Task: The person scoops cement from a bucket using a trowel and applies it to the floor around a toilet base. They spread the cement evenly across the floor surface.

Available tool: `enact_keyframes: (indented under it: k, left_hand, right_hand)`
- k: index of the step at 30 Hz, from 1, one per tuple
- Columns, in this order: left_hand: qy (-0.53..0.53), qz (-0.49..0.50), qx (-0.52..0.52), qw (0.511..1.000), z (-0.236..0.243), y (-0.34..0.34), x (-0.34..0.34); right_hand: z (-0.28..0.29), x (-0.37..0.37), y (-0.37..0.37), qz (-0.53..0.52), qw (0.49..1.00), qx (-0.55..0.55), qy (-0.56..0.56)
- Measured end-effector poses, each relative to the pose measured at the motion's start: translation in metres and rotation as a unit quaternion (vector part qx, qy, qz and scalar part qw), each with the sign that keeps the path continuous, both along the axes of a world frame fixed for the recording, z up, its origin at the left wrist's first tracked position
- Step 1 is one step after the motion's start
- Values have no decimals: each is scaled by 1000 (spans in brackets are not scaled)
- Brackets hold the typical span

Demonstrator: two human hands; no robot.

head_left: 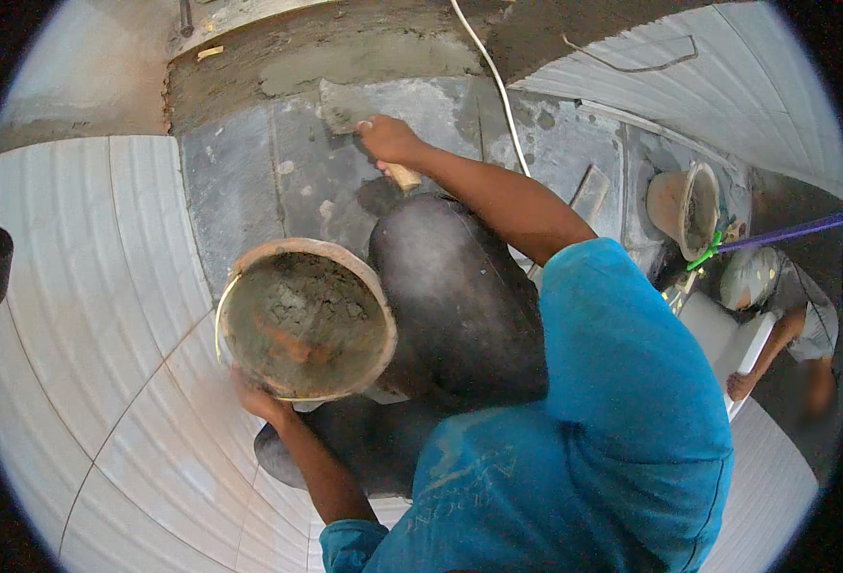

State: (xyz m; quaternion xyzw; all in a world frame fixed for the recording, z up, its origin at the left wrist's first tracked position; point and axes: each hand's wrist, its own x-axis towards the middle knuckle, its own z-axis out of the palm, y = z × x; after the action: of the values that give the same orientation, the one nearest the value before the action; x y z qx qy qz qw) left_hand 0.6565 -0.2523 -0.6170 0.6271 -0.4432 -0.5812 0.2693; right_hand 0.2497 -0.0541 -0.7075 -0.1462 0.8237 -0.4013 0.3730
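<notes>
My right hand (pixel 390 141) is closed round the wooden handle of a trowel (pixel 342 107). Its grey blade lies against the mortar-smeared slab surface (pixel 235 191), by the edge of a wet mortar band (pixel 364 62). At my left, a round bucket (pixel 380 286) is tipped toward me with grey mortar (pixel 307 310) inside. My left hand (pixel 259 396) grips its lower rim, the fingers partly hidden against the bucket's side. My bent knee (pixel 441 258) is between the bucket and my right arm.
White panelled walls (pixel 68 286) rise at left and upper right. A white cable (pixel 491 72) crosses the slabs. At right stand a second bucket (pixel 668 205) and a flat bar (pixel 589 196). Beyond, another person's hand (pixel 741 385) holds a white panel (pixel 751 344) near a purple strap (pixel 794 229).
</notes>
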Motion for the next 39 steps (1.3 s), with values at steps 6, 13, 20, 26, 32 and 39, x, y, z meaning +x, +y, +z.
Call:
enact_keyframes:
  k: [6, 13, 20, 26, 32, 39]
  left_hand:
    - [8, -15, -16, 1000, -12, -3, 11]
    - [-49, -34, -30, 998, -1, 3, -1]
    - [-19, 4, -21, 1000, 6, 7, -10]
    - [-55, 14, -11, 998, -4, -3, 3]
    - [-51, 28, -22, 998, 1, 4, -1]
    - [-25, -11, -25, 999, -5, 1, 6]
  right_hand:
    - [5, -8, 57, -16, 994, 104, 42]
    - [-6, -11, 123, -110, 993, 4, 31]
    - [41, -20, 162, -228, 965, -91, -86]
    - [40, -45, 167, -272, 872, -269, -304]
    - [-16, -48, 171, -272, 928, -162, -197]
    - [-63, -62, 88, -80, 914, 165, 362]
